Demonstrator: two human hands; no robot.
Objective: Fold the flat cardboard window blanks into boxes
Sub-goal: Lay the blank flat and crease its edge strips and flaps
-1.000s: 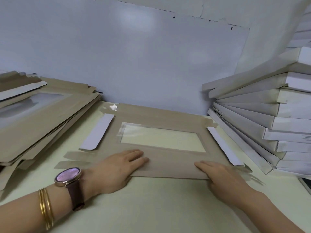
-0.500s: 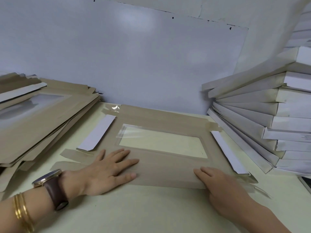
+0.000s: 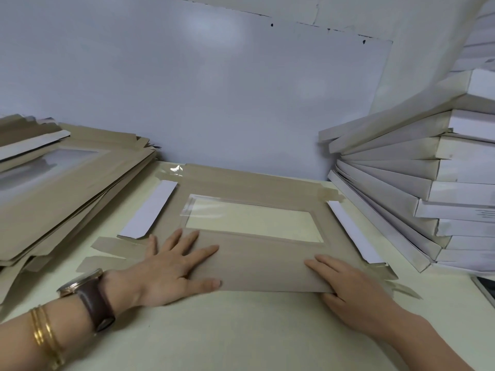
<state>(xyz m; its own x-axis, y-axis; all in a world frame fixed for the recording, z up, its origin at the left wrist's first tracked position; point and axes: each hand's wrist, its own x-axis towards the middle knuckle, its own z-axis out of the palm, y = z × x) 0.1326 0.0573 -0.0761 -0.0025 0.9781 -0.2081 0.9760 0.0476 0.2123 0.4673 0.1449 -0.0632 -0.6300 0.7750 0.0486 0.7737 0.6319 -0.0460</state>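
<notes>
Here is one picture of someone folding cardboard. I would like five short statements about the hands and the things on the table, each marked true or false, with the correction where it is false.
1. The left hand and the right hand both lie flat on the near flap of the blank. True.
2. The left hand covers the window. False: the window lies bare beyond the fingertips.
3. A pile of flat brown blanks lies to the left of the blank. True.
4. The stack on the right is brown. False: its boxes are white.
5. The watch sits on the right wrist. False: it is on the left wrist.
</notes>
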